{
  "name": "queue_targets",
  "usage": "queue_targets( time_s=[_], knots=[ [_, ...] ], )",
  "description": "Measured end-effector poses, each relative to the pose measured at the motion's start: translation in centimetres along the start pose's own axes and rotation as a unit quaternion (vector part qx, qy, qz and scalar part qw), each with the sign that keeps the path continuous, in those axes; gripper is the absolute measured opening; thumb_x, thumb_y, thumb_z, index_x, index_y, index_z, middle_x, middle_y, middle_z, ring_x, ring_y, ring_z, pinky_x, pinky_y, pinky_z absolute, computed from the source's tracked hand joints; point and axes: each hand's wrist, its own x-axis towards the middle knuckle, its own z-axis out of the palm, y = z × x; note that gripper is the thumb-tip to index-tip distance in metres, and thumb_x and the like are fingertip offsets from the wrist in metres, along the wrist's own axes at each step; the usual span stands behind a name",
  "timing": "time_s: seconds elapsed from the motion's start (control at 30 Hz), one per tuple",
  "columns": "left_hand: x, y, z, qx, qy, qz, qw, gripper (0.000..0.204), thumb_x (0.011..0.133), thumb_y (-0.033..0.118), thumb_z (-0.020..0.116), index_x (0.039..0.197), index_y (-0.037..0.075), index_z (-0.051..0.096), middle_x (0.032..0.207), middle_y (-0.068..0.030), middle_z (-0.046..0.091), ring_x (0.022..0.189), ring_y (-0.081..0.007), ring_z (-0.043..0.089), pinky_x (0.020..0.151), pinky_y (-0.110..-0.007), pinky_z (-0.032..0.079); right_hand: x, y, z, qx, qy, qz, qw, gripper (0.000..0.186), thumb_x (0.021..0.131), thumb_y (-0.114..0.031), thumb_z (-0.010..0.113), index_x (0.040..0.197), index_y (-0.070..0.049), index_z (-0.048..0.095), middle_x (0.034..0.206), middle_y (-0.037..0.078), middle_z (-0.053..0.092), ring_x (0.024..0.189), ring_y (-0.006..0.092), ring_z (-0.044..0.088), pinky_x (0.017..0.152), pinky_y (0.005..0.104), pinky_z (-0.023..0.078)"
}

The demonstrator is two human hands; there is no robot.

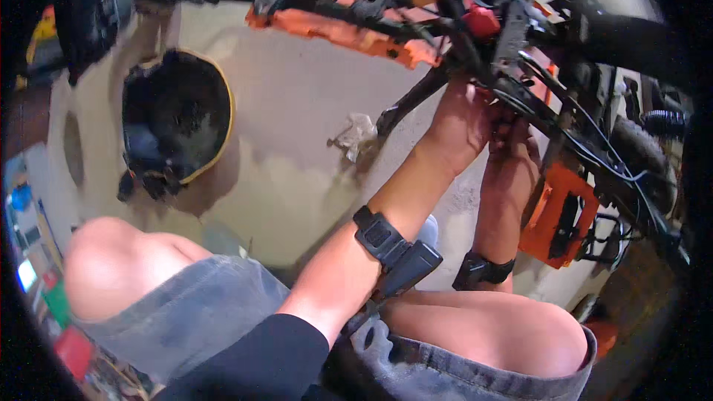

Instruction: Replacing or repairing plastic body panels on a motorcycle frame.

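Both hands reach up under the stripped frame of a motorbike or scooter [512,44], close together among dark tubes and cables [594,156]. My left hand [462,120] is bent at the wrist against the underside of a dark frame tube. Its fingertips disappear behind the tube and the cables. Just right of it, my right hand [514,142] has its fingers curled in shadow; whatever they grip is hidden. A red part [481,22] sits in the wiring above the hands.
An orange panel [338,33] runs along the frame's lower edge, and an orange housing [561,215] hangs right of my right forearm. On the floor stand a round black tub [178,115] and a crumpled clear plastic piece [356,136]. My bare knees [483,330] flank the work.
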Motion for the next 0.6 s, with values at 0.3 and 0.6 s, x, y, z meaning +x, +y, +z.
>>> queue_targets(
  time_s=[0.3,0.6],
  knots=[
    [0.3,0.1,-1.3,-0.004,-0.022,-0.001,1.000,0.036,0.093,0.044,0.044,0.102,0.013,0.059,0.086,-0.0022,0.061,0.080,-0.0150,0.057,0.067,-0.030,0.044,-0.8,-0.8,1.1,-0.231,-0.027,-0.091,0.968,0.020,0.090,-0.016,0.058,0.098,0.002,0.060,0.086,0.004,0.062,0.066,0.0052,0.049,0.052,0.0170,0.037],
    [0.4,-0.5,-2.0,0.009,-0.010,-0.034,0.999,0.038,0.094,0.039,0.043,0.110,0.007,0.055,0.102,-0.0113,0.061,0.095,-0.0270,0.059,0.079,-0.041,0.051,1.1,-0.9,-1.7,0.009,-0.128,0.041,0.991,0.018,0.092,-0.015,0.052,0.101,0.000,0.057,0.090,0.005,0.060,0.069,0.0091,0.053,0.054,0.0172,0.040]
  ],
)
